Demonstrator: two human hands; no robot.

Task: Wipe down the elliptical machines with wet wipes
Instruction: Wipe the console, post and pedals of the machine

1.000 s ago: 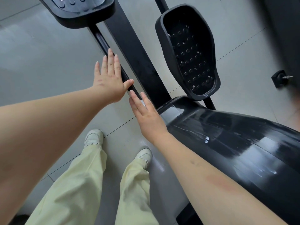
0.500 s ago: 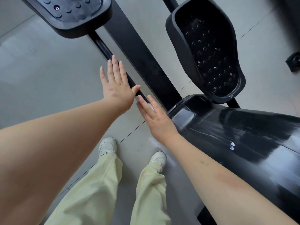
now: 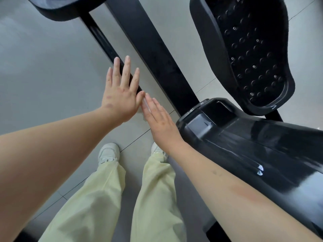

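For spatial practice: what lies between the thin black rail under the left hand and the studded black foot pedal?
A broad black metal beam, with strips of grey tiled floor either side, in the head view.

- The left hand point(image 3: 120, 95) is spread flat, fingers straight, over the thin black metal rail point(image 3: 103, 39) of the elliptical machine.
- The right hand point(image 3: 160, 120), fingers straight and together, presses a white wet wipe point(image 3: 145, 106) (only a sliver shows), its fingertips meeting the left thumb.
- Just beside them are the wide black beam point(image 3: 153, 55), the glossy black plastic housing point(image 3: 253, 151) and the studded black foot pedal point(image 3: 248, 55).
- Below are pale yellow trousers point(image 3: 153, 198), white sneakers point(image 3: 108, 152) and a grey tiled floor point(image 3: 43, 75).
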